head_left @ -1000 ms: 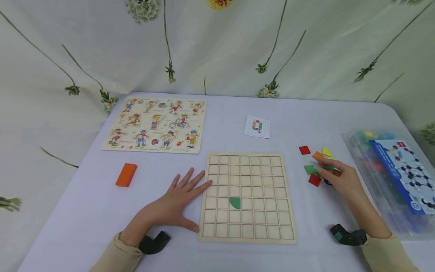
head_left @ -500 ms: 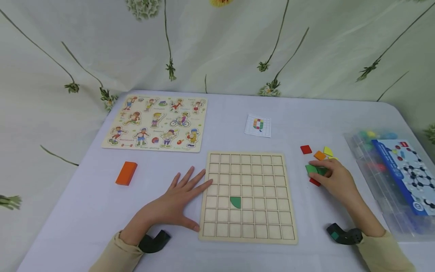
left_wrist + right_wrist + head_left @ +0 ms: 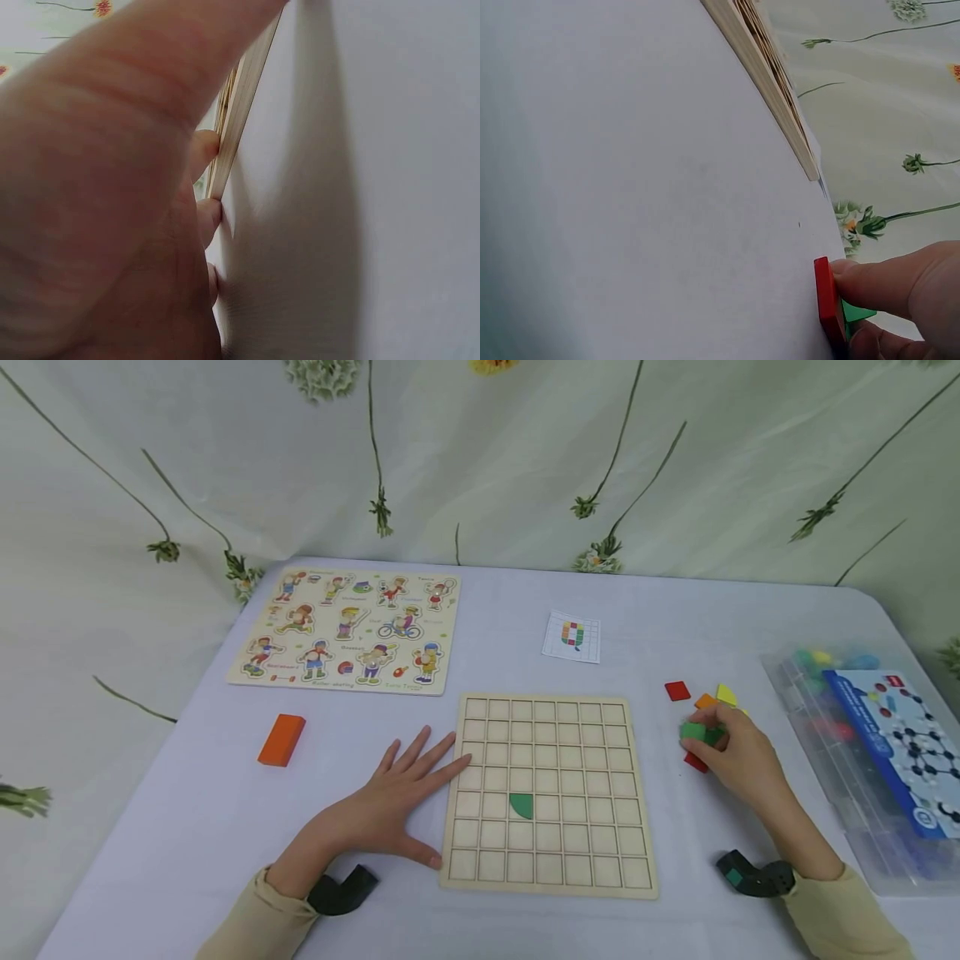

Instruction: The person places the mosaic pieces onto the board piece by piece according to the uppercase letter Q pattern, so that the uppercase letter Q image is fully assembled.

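Note:
Fingers spread, my left hand (image 3: 397, 802) rests on the table at the left side of a wooden grid board (image 3: 549, 893). Its thumb and index fingertip touch the board's edge, which also shows in the left wrist view beside the left hand (image 3: 112, 202). A green quarter-round piece (image 3: 522, 806) lies in one cell. To the right of the board, my right hand (image 3: 742, 760) pinches a green square tile (image 3: 692, 732) between thumb and index finger. Around it lie a red tile (image 3: 696, 762), another green piece partly hidden by the fingers, an orange tile (image 3: 705, 702) and a yellow piece (image 3: 726, 695).
Another red tile (image 3: 677, 691) lies behind the pile. A small pattern card (image 3: 572, 637) is beyond the board. At back left is a picture puzzle (image 3: 345, 631), with an orange block (image 3: 282, 740) in front. A clear plastic case (image 3: 817, 760) with a blue booklet (image 3: 900, 747) stands far right.
My right hand has moved from the orange tile toward the front and closed its thumb and index finger on the green square tile, which has shifted slightly. The left hand has stayed in place.

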`<state>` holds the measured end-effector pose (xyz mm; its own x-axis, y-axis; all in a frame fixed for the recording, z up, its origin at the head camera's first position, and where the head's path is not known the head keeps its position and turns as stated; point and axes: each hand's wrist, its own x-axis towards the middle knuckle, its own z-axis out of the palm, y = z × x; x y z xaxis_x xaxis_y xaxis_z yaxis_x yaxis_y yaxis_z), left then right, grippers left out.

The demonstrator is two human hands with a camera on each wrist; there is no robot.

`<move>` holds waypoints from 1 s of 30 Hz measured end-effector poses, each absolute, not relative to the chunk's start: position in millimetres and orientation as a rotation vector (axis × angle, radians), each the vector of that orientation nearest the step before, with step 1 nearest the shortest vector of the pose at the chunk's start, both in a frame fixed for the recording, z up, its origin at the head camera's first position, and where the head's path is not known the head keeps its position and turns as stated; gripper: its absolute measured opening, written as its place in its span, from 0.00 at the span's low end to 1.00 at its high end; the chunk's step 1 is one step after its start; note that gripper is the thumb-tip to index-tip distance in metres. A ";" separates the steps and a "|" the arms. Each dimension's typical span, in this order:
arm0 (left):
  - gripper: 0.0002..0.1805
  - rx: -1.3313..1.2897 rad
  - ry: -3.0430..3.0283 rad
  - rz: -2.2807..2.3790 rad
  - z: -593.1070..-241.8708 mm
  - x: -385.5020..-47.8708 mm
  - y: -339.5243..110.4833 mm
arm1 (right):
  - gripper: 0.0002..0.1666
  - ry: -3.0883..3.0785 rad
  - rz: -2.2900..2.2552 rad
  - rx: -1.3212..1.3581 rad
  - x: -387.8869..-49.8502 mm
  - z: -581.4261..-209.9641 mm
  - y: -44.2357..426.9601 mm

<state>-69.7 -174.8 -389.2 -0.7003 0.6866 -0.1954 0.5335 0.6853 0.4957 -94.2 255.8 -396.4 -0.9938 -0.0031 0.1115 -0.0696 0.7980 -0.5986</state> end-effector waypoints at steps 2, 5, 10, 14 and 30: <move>0.64 0.964 2.531 0.580 -389.5 -69.7 -174.6 | 0.17 -2.880 0.967 0.050 -93.2 -396.9 256.3; 0.64 0.972 2.530 0.581 -389.9 -69.7 -174.4 | 0.16 -2.884 0.972 0.011 -91.8 -397.4 256.4; 0.64 0.973 2.529 0.575 -390.3 -69.6 -173.8 | 0.11 -2.857 0.995 -0.022 -90.3 -397.0 256.6; 0.64 0.970 2.528 0.569 -389.8 -69.4 -173.1 | 0.07 -2.813 1.017 0.006 -89.3 -393.6 257.4; 0.63 0.965 2.528 0.590 -389.8 -70.0 -174.4 | 0.10 -2.608 1.764 0.317 -84.6 -375.7 202.5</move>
